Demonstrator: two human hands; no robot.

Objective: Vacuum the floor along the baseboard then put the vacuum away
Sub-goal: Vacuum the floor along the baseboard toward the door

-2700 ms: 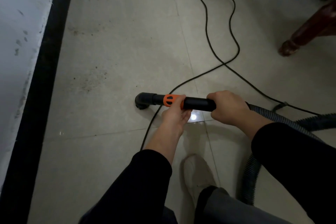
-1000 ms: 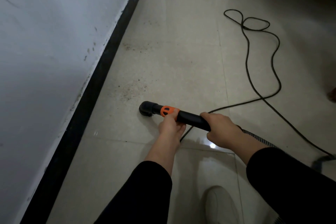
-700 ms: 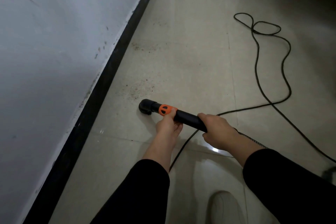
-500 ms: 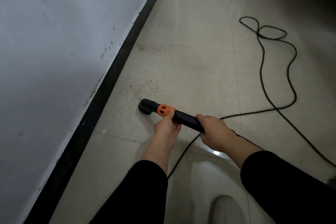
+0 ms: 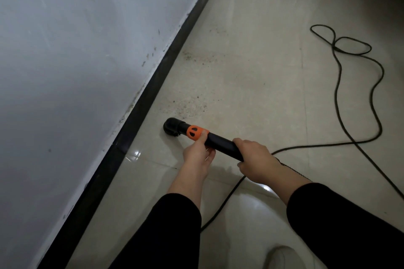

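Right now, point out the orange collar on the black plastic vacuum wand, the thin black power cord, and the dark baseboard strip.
Orange collar (image 5: 195,132): head view, its top face.
Black power cord (image 5: 336,102): head view, straight stretch below loops.
Dark baseboard strip (image 5: 153,91): head view, mid-length face.

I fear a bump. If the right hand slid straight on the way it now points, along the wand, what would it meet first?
Most likely the left hand, which grips the same vacuum wand at its orange collar. Only a short bare stretch of wand separates it from the right hand.
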